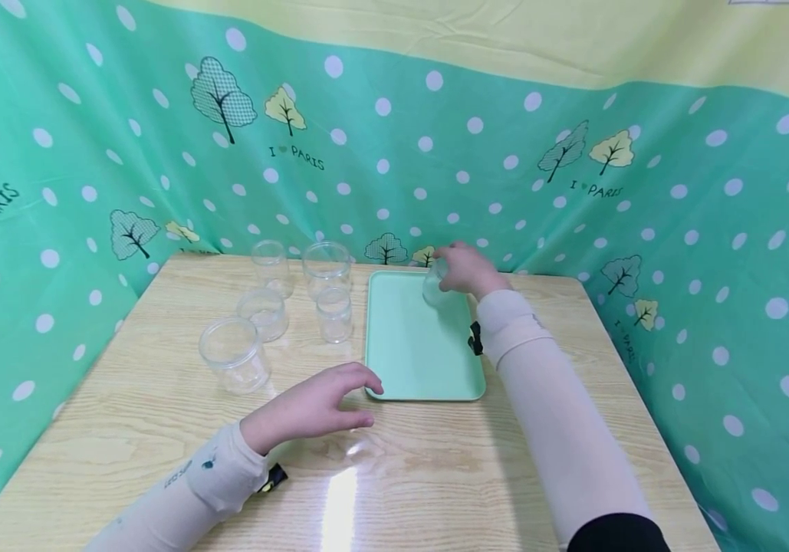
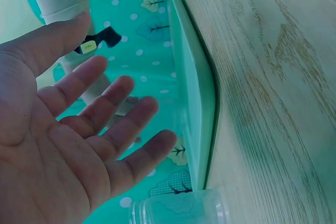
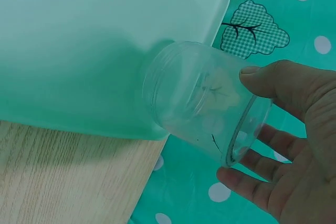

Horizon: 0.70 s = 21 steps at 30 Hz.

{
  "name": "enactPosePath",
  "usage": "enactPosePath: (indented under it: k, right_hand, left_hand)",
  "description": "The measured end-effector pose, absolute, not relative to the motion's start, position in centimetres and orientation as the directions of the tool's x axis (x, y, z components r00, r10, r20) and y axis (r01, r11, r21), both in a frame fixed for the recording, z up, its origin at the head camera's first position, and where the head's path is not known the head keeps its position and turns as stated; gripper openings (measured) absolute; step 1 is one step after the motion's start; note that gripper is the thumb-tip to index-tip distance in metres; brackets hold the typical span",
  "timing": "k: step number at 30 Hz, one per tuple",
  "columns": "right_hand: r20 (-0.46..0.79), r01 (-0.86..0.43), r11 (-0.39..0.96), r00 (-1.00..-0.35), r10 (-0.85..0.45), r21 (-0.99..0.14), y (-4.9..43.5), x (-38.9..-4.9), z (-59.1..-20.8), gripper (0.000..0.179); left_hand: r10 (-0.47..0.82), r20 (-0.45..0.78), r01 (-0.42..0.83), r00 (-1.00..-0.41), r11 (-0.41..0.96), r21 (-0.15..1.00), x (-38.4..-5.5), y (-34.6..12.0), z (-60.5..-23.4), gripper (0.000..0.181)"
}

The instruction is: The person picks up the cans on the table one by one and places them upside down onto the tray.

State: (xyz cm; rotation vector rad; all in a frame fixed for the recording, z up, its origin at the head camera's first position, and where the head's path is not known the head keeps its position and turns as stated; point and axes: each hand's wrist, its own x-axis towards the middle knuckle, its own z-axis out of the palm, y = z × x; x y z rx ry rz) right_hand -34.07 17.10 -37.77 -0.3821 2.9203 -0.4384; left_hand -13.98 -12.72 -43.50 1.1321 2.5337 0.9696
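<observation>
A clear plastic jar stands at the far right corner of the light green tray. My right hand grips it; in the right wrist view the thumb lies on one side of the jar and the fingers curve round the other, near one end. My left hand holds nothing. Its fingers are spread and relaxed beside the tray's near left corner, and the left wrist view shows the bare palm. Several clear jars stand left of the tray, the closest to my left hand being a wide one.
The other clear jars include a small one by the tray's left edge, a wide one behind it and a tall one at the back. A green dotted curtain hangs around the wooden table.
</observation>
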Motion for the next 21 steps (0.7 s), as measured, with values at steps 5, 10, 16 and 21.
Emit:
enactPosePath:
  k: [5,10,16,21]
  right_hand:
    - [-0.124,-0.225,0.925,-0.954,-0.273,-0.306,16.88,-34.19,-37.89,0.07]
    - [-0.136,-0.212,0.929,-0.955,-0.262,-0.303,16.84,-34.11,-37.97,0.071]
    - [-0.138,-0.203,0.929,-0.957,-0.255,-0.31,16.92,-34.33,-38.24,0.071]
    - [-0.137,-0.202,0.926,-0.957,-0.256,-0.318,16.89,-34.43,-38.22,0.071]
  left_hand:
    - [0.723,0.07,0.583,-0.687,0.492,0.646,-13.92,-12.69,-43.32,0.034]
    - [0.725,0.068,0.583,-0.686,0.491,0.647,-13.91,-12.66,-43.19,0.033]
    - [0.733,0.097,0.607,-0.673,0.472,0.639,-13.95,-12.72,-43.26,0.033]
    - [0.738,0.103,0.612,-0.667,0.463,0.641,-14.02,-12.76,-43.34,0.036]
